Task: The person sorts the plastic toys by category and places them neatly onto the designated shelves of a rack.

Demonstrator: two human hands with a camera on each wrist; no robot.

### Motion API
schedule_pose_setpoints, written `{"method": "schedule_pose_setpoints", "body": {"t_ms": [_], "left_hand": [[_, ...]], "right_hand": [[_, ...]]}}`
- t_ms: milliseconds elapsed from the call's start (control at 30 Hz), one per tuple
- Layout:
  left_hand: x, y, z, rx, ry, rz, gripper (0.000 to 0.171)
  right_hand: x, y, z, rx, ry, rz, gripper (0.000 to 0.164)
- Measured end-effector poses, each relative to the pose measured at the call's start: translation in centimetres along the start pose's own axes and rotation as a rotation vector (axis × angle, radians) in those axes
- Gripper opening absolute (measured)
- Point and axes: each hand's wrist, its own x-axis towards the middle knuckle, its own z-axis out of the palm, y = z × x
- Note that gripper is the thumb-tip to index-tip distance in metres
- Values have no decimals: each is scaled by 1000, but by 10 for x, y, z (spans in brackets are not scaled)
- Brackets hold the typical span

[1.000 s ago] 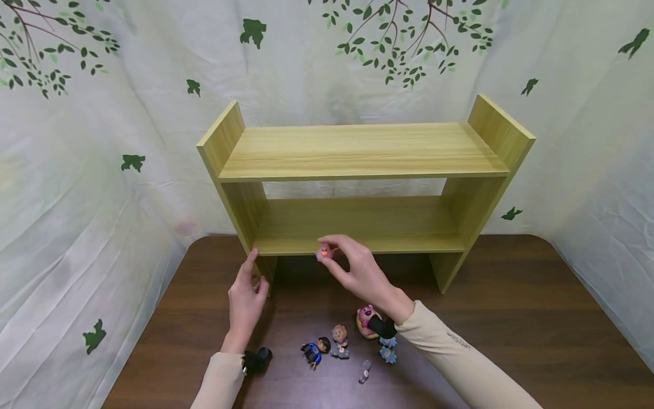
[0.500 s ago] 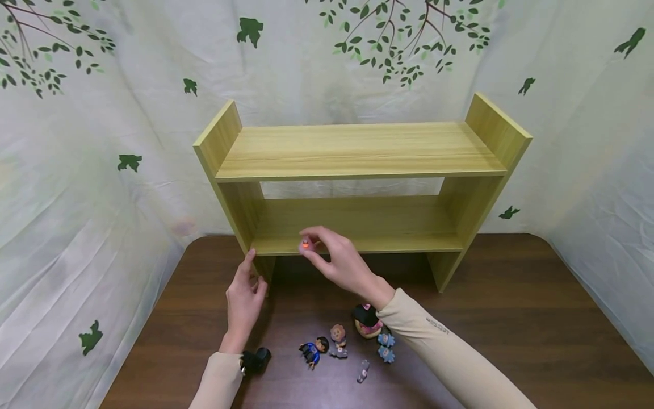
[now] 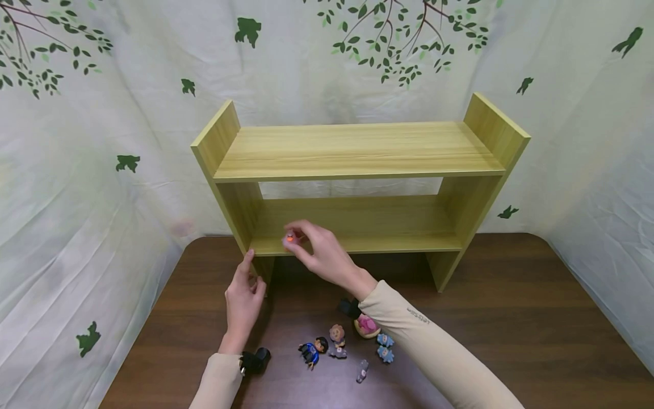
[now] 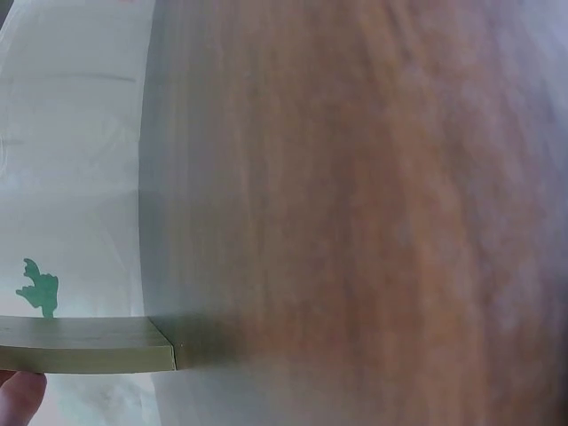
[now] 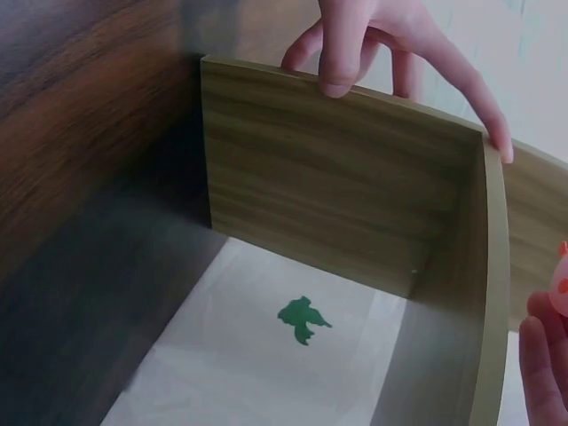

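Observation:
In the head view my right hand (image 3: 324,253) pinches a small pink figurine (image 3: 289,238) with an orange beak-like spot between thumb and fingertips. It is held at the front of the middle board of a light wooden shelf (image 3: 337,243), near the left end. Whether the figurine touches the board cannot be told. My left hand (image 3: 244,301) grips the lower front edge of the shelf's left side panel. In the right wrist view the left thumb (image 5: 340,67) lies on the panel's inner face, with a finger stretched to the board's corner.
On the brown table (image 3: 511,318) lie a blue-and-black doll figure (image 3: 311,349), a brown-haired figurine (image 3: 337,334), a pink toy (image 3: 367,325) partly behind the right sleeve, blue pieces (image 3: 385,347) and a small grey piece (image 3: 362,371). A leaf-patterned cloth (image 3: 153,113) hangs behind.
My right hand has moved left along the middle board with the pink figurine, toward the left side panel. My left hand keeps its place on the shelf.

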Motion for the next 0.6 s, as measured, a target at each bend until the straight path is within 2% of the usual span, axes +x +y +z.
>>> {"method": "schedule_pose_setpoints", "body": {"t_ms": [600], "left_hand": [[-1,-1,1,14,5,-3,81]], "right_hand": [[16,8,18,-6,-10,42,32]]}}
